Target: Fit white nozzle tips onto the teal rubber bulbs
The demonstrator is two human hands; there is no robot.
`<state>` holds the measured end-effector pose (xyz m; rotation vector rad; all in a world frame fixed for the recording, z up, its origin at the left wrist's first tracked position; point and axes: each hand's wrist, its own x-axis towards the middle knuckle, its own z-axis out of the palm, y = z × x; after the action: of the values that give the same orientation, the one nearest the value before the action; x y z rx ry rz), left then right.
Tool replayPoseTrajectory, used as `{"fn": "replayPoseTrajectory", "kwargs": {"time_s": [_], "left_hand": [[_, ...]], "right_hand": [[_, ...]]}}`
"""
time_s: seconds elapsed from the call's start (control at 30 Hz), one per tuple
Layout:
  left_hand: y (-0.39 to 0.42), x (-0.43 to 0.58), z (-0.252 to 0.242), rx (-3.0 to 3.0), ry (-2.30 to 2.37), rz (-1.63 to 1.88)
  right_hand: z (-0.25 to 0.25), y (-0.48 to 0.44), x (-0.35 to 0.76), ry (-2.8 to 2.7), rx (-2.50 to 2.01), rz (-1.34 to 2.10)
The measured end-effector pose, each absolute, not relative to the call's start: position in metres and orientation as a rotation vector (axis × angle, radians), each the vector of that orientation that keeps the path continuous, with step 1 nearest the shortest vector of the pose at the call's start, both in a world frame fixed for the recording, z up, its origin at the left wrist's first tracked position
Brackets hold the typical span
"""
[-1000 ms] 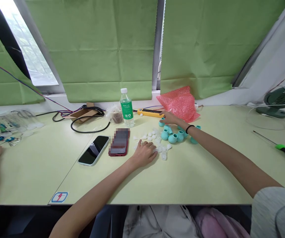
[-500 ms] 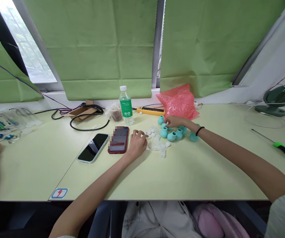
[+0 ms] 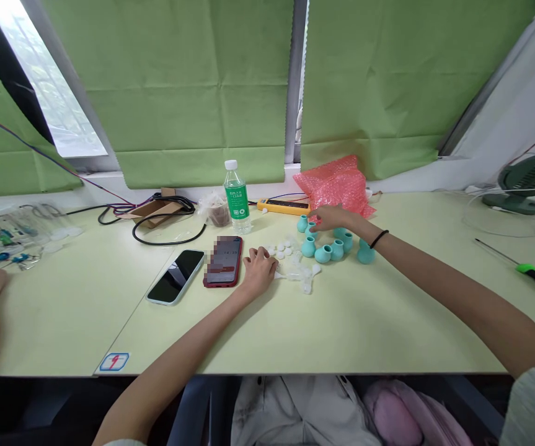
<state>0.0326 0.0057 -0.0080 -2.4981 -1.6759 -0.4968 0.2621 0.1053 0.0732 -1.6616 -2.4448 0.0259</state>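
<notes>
Toward the surface's far edge (image 3: 416, 199), our right hand (image 3: 333, 218) at turquoise pots (image 3: 323, 254)
Left hand (image 3: 260, 271) by white pieces (image 3: 281, 252); grips unclear

Turquoise pots (image 3: 337, 250) look smooth, matt to me (rubber or plastic, can't tell remotely). Red bubble wrap (image 3: 336, 186): glossy, bumpy plastic. 1 black phone screen (image 3: 177, 276) glossy. Green blinds (image 3: 169, 93): creased cloth.

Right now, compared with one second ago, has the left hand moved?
Yes: the left hand has shifted left, closer to the red-cased phone.
</notes>
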Motion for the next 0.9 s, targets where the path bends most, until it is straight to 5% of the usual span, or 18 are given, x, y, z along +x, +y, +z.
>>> {"fn": "replayPoseTrajectory", "kwargs": {"time_s": [0.27, 0.5, 0.9], "left_hand": [[0.012, 0.026, -0.003, -2.592, -1.622, -0.463], [0.016, 0.025, -0.002, -2.638, -1.684, -0.5], [0.015, 0.033, 0.002, -2.651, -1.76, -0.533]], "right_hand": [[0.064, 0.01, 0.223, -2.73, -1.045, 0.003], [0.008, -0.009, 0.206, -2.685, -1.087, -0.013], [0.011, -0.037, 0.196, -1.429, -0.857, 1.674]]}}
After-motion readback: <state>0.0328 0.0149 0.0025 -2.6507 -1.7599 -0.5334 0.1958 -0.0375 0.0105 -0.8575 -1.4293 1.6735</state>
